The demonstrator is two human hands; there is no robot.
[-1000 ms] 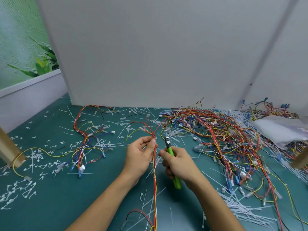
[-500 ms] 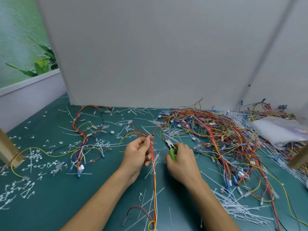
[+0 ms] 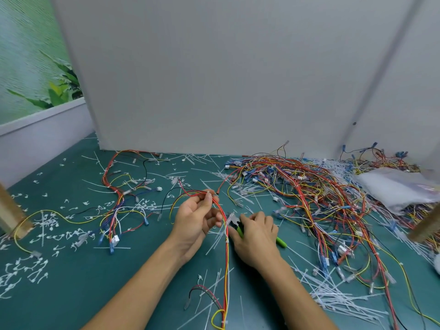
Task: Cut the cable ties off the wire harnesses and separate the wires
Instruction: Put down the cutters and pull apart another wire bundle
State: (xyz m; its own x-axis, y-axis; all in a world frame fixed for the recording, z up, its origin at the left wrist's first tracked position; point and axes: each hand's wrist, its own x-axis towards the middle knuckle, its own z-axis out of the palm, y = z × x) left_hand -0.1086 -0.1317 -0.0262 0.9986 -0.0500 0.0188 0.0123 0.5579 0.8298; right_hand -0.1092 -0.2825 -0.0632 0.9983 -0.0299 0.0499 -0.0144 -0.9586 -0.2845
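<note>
A thin harness of red, orange and yellow wires [image 3: 225, 263] runs from the bottom edge up the middle of the green table. My left hand [image 3: 196, 219] pinches its upper end between thumb and fingers, where the wires bend over to the left. My right hand [image 3: 256, 234] grips green-handled cutters [image 3: 238, 228], whose metal jaws sit right at the harness just below my left hand. A white cable tie [image 3: 227, 241] wraps the harness a little lower. Whether the jaws are around a tie is hidden.
A big tangle of harnesses [image 3: 309, 194] covers the right of the table, with a clear plastic bag [image 3: 395, 186] on it. Separated wires [image 3: 119, 198] lie at the left among cut tie scraps [image 3: 338, 296]. A grey partition [image 3: 214, 79] stands behind; wooden posts flank both sides.
My right hand dropped toward the table and brought the cutter jaws against the harness. My left hand pulled the wires' top end over to the left, so they bend more.
</note>
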